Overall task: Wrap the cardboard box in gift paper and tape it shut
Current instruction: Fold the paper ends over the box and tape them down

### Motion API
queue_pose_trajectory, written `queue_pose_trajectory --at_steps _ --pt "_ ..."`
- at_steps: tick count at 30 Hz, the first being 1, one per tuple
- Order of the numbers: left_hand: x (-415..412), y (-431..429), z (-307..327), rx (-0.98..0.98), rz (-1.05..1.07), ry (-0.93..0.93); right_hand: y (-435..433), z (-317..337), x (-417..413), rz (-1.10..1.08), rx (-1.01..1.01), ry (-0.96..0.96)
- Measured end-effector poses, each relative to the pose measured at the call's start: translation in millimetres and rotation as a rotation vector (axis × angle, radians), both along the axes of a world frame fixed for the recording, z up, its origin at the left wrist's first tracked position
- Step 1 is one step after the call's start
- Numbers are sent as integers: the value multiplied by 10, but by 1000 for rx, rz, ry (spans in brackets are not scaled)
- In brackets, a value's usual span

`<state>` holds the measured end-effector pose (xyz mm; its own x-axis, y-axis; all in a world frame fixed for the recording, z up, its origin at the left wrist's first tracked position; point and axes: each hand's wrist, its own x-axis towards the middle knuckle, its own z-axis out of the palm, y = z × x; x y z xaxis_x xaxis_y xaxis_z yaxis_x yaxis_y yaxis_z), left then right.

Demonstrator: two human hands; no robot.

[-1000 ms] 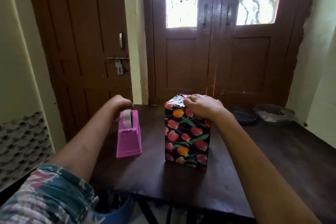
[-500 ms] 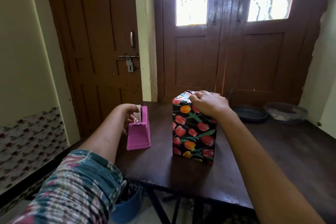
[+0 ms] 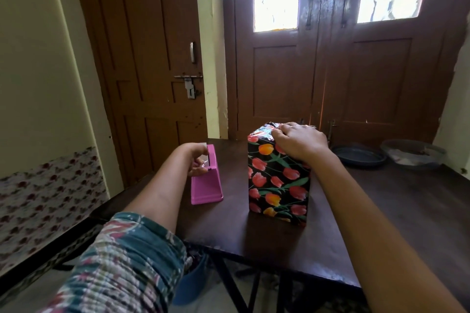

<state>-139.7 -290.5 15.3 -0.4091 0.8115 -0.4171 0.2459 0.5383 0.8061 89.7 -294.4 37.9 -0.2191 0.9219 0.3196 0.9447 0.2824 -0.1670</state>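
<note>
Between pink plastic tape dispenser [image 3: 206,183] and tall box wrapped in black tulip-print paper [image 3: 278,185], narrow lane of dark wooden table [image 3: 419,198]. Right of box, broad open stretch up to dark round dish [image 3: 358,156] and grey bowl [image 3: 412,157].

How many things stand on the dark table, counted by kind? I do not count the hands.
wrapped box: 1
pink tape dispenser: 1
dishes: 2 (dark dish, grey dish)
Total: 4
</note>
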Motion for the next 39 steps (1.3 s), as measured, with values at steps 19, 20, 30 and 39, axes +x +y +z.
queue_pose_trajectory --at_steps 19,20,30,39 --pt "178 18 -351 500 400 -463 31 -6 3 -1 0 22" --pt "184 7 -348 514 407 -471 36 -5 2 -1 0 25" --pt "410 -239 -692 727 494 -413 39 -2 4 -12 1 36" --pt "432 -405 -956 728 498 -339 40 9 13 -7 -10 59"
